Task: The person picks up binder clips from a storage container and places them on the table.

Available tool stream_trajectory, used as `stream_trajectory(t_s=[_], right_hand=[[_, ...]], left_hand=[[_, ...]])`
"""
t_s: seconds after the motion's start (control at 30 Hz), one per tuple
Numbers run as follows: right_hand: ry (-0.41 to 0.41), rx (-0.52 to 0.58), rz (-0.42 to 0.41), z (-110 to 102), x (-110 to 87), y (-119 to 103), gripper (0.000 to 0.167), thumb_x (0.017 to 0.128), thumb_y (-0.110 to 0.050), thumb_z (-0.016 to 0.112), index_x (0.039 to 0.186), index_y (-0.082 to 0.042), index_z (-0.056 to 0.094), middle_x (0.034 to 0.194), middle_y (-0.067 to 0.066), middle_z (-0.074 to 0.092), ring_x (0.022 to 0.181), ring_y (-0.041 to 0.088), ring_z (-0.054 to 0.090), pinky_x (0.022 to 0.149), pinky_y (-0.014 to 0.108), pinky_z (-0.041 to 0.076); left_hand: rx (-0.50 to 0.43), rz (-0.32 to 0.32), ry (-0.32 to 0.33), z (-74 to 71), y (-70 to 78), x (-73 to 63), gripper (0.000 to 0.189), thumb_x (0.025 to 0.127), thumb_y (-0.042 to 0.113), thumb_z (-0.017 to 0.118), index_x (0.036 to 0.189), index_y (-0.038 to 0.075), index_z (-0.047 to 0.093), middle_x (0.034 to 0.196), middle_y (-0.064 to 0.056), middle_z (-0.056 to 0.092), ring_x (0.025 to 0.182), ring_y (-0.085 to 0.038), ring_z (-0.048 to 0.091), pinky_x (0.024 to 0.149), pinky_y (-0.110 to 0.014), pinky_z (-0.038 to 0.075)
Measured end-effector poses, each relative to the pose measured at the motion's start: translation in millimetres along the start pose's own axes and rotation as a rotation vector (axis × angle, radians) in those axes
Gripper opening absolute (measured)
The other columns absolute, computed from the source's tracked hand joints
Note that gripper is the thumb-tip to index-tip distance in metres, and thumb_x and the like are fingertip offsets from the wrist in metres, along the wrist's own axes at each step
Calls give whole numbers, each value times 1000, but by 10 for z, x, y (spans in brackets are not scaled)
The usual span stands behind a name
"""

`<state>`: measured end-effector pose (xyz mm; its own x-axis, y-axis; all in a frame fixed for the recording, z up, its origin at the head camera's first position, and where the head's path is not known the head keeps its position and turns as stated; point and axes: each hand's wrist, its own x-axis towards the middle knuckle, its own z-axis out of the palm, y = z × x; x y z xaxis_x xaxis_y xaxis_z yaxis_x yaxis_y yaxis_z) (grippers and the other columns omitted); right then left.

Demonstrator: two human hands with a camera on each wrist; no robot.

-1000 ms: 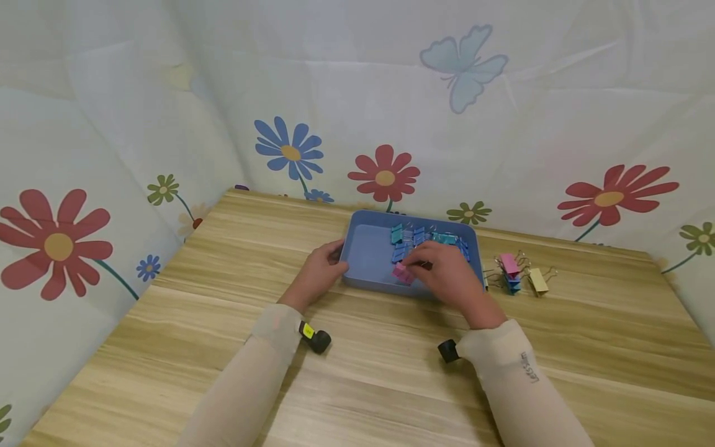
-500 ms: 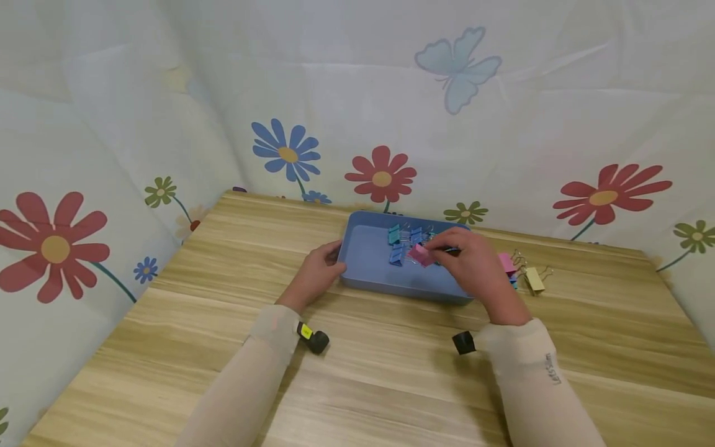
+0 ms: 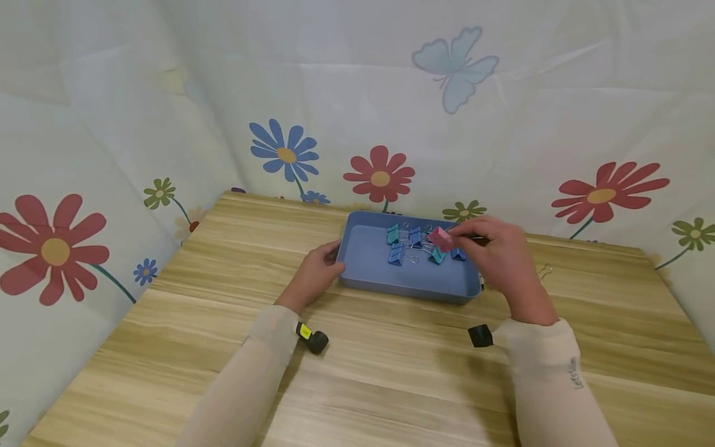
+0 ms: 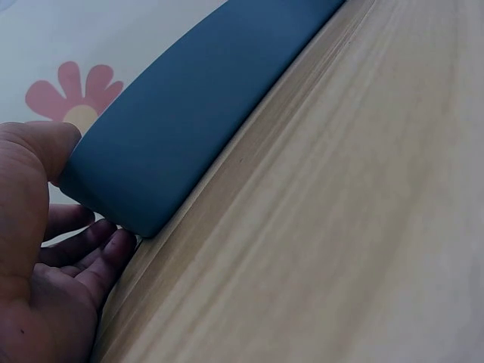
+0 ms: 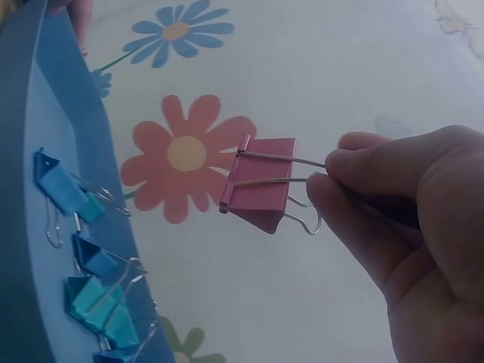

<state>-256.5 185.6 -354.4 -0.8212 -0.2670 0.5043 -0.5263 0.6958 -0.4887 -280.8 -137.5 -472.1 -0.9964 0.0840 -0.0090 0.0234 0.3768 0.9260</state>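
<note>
Freshly raised, a pink clip [image 3: 440, 239] hangs above the right part of a blue tray [image 3: 363, 254], pinched by a person's right hand [image 3: 501, 254] at a wood-topped table [image 3: 223, 310]. Half a second ago the clip was lower and nearer the middle of the tray; it has since moved up and to the right, uncovering more of the clips below. In the work underway, that appears to set the pink piece apart from the blue and teal ones, with no other pink visible in the tray. The right wrist view shows the fingertips [image 5: 340, 162] narrow, thumb and finger closed on the wire handle, while the pink body juts out just beyond them, touching neither; a second wire loop hangs free beneath. Below the held clip lie a teal clip [image 3: 393, 234], a blue clip [image 3: 396, 253] and several more like them, their exact count hidden behind the hand. At the tray's left end, the left hand [image 3: 313, 273] keeps its hold, thumb at the rim and fingers bent around the corner, and the tray sits flat. Beyond the right wrist, a wire loop [image 3: 544, 271] shows on the table; what it belongs to is hidden. Behind, a flowered curtain [image 3: 329, 81] closes off the scene.
</note>
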Motion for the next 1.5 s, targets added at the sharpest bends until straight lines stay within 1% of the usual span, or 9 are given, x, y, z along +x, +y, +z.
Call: stream_trajectory(t_s=[0.17, 0.3, 0.4, 0.53, 0.8, 0.93, 1.03, 1.27, 1.5], right_hand=[[85, 0, -22, -130, -14, 0, 13, 86, -7, 69, 96, -7, 77, 97, 9, 71, 77, 19, 65, 67, -1, 40], [119, -7, -11, -235, -19, 19, 14, 86, -6, 69, 97, -6, 77, 97, 10, 71, 79, 9, 65, 71, -4, 38], [109, -6, 48, -312, -23, 24, 15, 88, -8, 68, 100, -6, 76, 101, 10, 71, 84, 13, 67, 71, -5, 37], [78, -25, 108, -392, -35, 42, 19, 90, -10, 66, 106, -6, 75, 106, 12, 69, 92, 30, 67, 70, -8, 33], [97, -75, 68, -429, -50, 86, 22, 90, -9, 65, 110, -6, 74, 107, 15, 67, 90, 34, 67, 70, -9, 29], [148, -99, 29, -440, -51, 121, 20, 89, -9, 67, 106, -4, 75, 105, 16, 68, 86, 33, 68, 70, -8, 29], [184, -125, 37, -483, -63, 164, 18, 88, -10, 69, 103, -3, 76, 102, 17, 70, 85, 33, 68, 70, -8, 28], [186, -209, 215, -633, -123, 312, 25, 93, -17, 63, 110, -1, 72, 107, 23, 68, 92, 38, 66, 64, -4, 25], [174, -247, 409, -700, -140, 465, 32, 95, -22, 55, 112, 1, 70, 104, 25, 68, 90, 35, 61, 62, 23, 38]], left_hand=[[-1, -5, 1, -3, 15, -10, 64, 87, 13, 56, 149, 10, 38, 142, -13, 52, 125, -25, 56, 103, -39, 47], [-1, -9, 5, -2, 6, 0, 63, 87, 13, 56, 148, 10, 39, 142, -12, 53, 125, -23, 56, 103, -38, 47], [-4, -8, 5, -1, 1, 6, 63, 87, 13, 56, 148, 10, 39, 142, -12, 52, 125, -23, 56, 103, -38, 47], [2, -8, 5, -1, 0, 8, 63, 87, 14, 56, 148, 10, 39, 142, -12, 52, 125, -24, 56, 104, -38, 47], [4, -4, 3, 1, -19, 18, 63, 87, 14, 56, 148, 10, 40, 142, -12, 52, 125, -23, 56, 104, -38, 47], [3, -1, 2, 4, -31, 25, 63, 87, 14, 56, 148, 10, 40, 142, -12, 52, 125, -24, 56, 104, -38, 47], [0, 2, 5, 6, -38, 28, 63, 87, 13, 56, 148, 10, 40, 142, -12, 52, 125, -24, 56, 103, -38, 47], [-26, 36, -6, 4, -33, 14, 63, 87, 12, 54, 148, 6, 39, 143, -14, 51, 127, -25, 55, 104, -40, 47], [-33, 31, -11, 5, -34, 14, 63, 88, 13, 54, 148, 7, 39, 144, -13, 50, 128, -25, 54, 104, -39, 46]])
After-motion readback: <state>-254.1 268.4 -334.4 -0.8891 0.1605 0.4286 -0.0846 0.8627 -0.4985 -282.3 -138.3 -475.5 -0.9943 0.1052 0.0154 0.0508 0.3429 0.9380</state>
